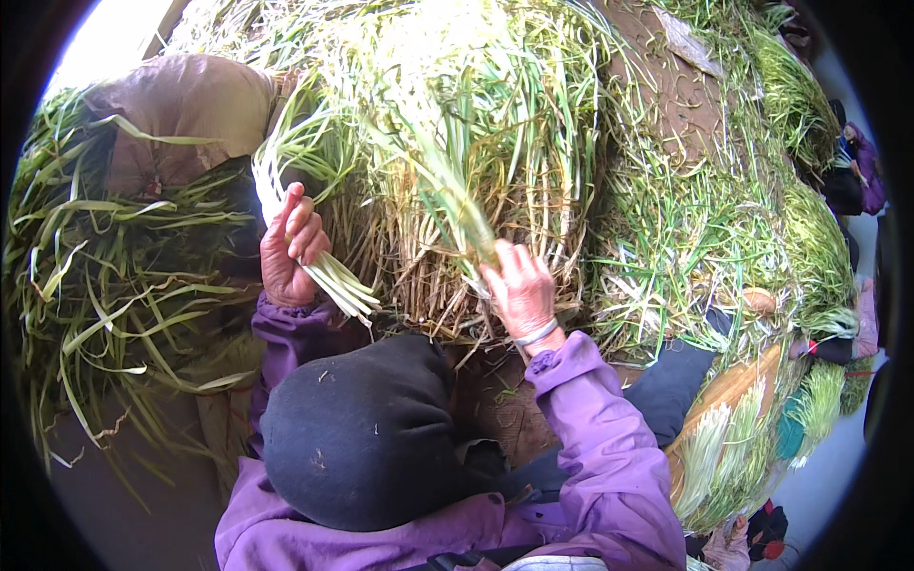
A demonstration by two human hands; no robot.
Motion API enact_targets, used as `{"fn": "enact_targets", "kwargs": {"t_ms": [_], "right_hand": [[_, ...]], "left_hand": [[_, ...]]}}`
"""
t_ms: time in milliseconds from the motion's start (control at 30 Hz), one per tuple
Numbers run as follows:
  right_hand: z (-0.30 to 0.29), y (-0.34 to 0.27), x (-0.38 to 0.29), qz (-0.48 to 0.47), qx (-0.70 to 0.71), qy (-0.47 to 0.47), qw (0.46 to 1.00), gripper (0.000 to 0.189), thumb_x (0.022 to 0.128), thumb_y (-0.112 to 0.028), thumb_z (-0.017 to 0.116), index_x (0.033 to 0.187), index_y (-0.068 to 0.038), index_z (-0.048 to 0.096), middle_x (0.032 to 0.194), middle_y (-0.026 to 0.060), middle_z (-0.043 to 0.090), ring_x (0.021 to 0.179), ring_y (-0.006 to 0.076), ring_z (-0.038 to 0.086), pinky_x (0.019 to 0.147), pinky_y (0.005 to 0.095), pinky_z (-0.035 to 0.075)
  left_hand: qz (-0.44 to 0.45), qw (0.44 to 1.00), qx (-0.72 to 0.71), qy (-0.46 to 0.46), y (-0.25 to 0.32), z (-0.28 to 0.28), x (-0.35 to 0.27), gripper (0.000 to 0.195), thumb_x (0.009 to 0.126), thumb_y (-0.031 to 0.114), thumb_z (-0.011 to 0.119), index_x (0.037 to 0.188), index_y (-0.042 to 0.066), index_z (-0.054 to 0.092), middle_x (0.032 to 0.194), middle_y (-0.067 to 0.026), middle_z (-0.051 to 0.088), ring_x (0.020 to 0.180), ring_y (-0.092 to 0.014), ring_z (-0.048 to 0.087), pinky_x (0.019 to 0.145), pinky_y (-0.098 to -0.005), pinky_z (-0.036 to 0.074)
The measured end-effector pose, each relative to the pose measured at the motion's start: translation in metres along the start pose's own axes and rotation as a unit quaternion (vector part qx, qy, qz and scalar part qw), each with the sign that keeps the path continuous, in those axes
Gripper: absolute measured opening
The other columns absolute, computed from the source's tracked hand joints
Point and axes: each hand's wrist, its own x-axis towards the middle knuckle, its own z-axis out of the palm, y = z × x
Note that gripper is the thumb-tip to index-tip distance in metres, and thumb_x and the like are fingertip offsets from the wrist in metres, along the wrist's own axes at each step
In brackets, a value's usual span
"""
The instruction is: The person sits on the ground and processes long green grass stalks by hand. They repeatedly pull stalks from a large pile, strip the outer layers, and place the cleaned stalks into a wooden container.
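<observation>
My left hand (291, 246) is closed around a small bunch of pale-stemmed leafy greens (335, 282); their stem ends point down to the right and their leaves bend up over the hand. Just below the middle of the big heap of green leafy stalks (557, 143), my right hand (518, 285) holds a few blurred stalks (457, 207) by their lower ends, leaves pointing up and left. The heap's brown, dry-looking stem ends face me. Part of what the right fingers grip is hidden behind them.
My dark-clad knee (357, 435) rises between my arms. A brown cloth-like bundle (193, 107) lies at upper left above long loose leaves (128, 285). To the right are scattered greens (685, 243), a wooden board (742, 385) and bundled pale stems (703, 457). Other people (864, 168) sit at far right.
</observation>
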Motion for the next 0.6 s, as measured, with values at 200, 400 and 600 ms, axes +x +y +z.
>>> {"fn": "enact_targets", "kwargs": {"t_ms": [200, 400, 600], "right_hand": [[0.006, 0.003, 0.002, 0.025, 0.072, 0.022, 0.997, 0.035, 0.075, -0.019, 0.064, 0.104, -0.007, 0.048, 0.085, 0.0118, 0.052, 0.070, 0.0298, 0.055, 0.061, 0.0387, 0.044], [0.011, 0.013, 0.000, 0.099, 0.136, -0.065, 0.984, 0.034, 0.077, -0.024, 0.063, 0.105, -0.012, 0.049, 0.091, 0.0093, 0.053, 0.072, 0.0255, 0.058, 0.060, 0.0350, 0.048], [0.012, 0.056, 0.025, 0.133, 0.030, 0.054, 0.989, 0.026, 0.082, -0.022, 0.058, 0.101, -0.011, 0.043, 0.091, 0.0123, 0.051, 0.071, 0.0283, 0.059, 0.057, 0.0360, 0.049]], "left_hand": [[0.013, 1.000, 0.000, 0.004, 0.003, 0.003, -0.002, 0.026, 0.093, 0.009, 0.035, 0.113, -0.005, 0.043, 0.067, -0.0019, 0.037, 0.045, -0.007, 0.034, 0.039, -0.0216, 0.031], [0.014, 1.000, 0.006, 0.006, -0.002, 0.002, -0.001, 0.025, 0.093, 0.010, 0.035, 0.112, -0.005, 0.043, 0.067, -0.0017, 0.037, 0.045, -0.007, 0.034, 0.039, -0.0212, 0.031], [0.010, 1.000, 0.010, 0.011, -0.004, 0.001, 0.000, 0.023, 0.094, 0.011, 0.035, 0.110, -0.004, 0.043, 0.067, -0.0016, 0.037, 0.044, -0.007, 0.033, 0.039, -0.0212, 0.031]]}}
